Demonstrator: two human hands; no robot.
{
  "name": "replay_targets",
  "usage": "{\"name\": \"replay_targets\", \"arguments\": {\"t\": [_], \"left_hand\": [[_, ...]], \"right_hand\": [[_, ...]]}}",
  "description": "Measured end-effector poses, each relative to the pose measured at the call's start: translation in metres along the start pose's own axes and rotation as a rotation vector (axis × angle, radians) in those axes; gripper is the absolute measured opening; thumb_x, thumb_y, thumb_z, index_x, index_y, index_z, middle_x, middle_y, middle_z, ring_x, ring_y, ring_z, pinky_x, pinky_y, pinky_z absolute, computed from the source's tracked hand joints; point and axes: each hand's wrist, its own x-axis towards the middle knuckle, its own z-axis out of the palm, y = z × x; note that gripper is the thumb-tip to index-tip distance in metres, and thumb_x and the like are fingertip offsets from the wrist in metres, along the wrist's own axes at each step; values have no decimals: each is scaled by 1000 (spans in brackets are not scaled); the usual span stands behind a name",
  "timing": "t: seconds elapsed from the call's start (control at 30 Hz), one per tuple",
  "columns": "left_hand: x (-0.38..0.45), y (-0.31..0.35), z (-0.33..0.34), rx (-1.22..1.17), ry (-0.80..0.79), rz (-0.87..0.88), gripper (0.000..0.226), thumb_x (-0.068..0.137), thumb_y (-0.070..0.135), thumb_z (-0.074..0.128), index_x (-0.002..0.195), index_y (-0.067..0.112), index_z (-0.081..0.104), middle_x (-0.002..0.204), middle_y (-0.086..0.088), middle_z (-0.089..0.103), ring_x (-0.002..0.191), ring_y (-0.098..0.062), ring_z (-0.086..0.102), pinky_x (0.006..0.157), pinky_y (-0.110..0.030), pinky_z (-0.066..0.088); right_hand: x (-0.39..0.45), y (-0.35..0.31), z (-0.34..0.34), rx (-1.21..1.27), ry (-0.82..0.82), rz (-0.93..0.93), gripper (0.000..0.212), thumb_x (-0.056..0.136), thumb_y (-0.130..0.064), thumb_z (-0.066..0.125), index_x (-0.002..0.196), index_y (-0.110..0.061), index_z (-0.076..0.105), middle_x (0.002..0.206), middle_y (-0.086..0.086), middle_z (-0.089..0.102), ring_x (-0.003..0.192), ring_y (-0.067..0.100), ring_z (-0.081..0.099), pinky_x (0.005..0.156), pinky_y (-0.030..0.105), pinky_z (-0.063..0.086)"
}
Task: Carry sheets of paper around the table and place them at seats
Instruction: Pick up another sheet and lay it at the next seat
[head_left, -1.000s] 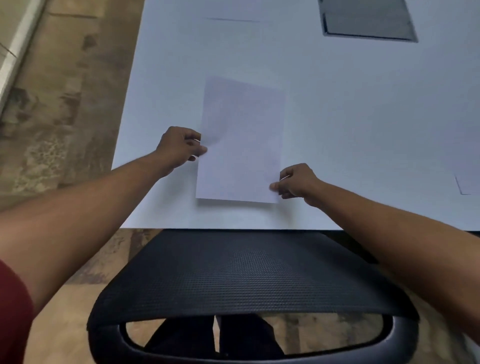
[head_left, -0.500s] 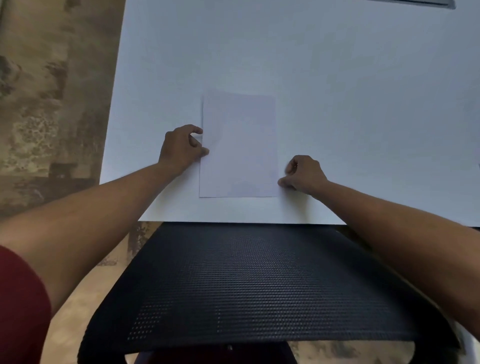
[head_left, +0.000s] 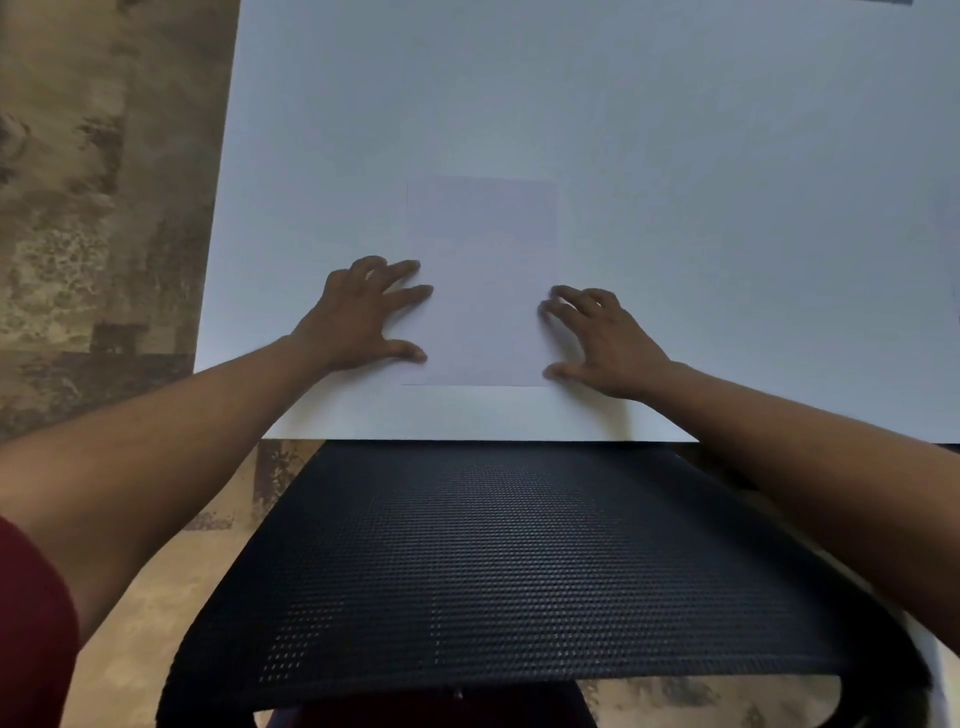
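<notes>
Both forearms extend forward, bare, converging slightly. Left hand (head_left: 363, 317): palm down, fingers straight and spread, thumb out toward the midline. Right hand (head_left: 605, 338): palm down, fingers spread and slightly arched, thumb out toward the midline. A red sleeve (head_left: 31, 623) covers the left upper arm

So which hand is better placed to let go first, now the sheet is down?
Either, roughly. The left hand and right hand both rest open, fingertips on opposite edges of the sheet, which lies flat on the table. Slight lean: left.
</notes>
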Motion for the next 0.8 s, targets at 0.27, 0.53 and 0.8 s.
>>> {"name": "replay_targets", "arguments": {"t": [0.27, 0.53, 0.8], "left_hand": [[7, 4, -2, 101, -34, 35, 123, 63, 111, 11, 164, 46, 35, 177, 17, 22, 156, -30, 26, 117, -56, 25], [11, 3, -6, 106, -19, 44, 117, 65, 106, 30, 164, 45, 36, 176, 18, 23, 151, -30, 30, 115, -54, 27], [13, 2, -6, 117, -29, 38, 115, 66, 104, 30, 165, 45, 34, 177, 18, 21, 152, -29, 29, 115, -53, 27]], "right_hand": [[5, 8, -5, -5, -30, 22, 90, 86, -52, 81, 161, -22, 40, 173, -4, 28, 152, 36, 30, 119, 50, 39], [5, 5, -7, -6, -32, 22, 90, 87, -53, 79, 161, -20, 39, 174, -2, 27, 151, 36, 30, 117, 52, 40], [4, 4, -8, -27, -31, 8, 89, 90, -53, 77, 162, -18, 38, 174, 0, 26, 150, 37, 31, 115, 54, 42]]}}
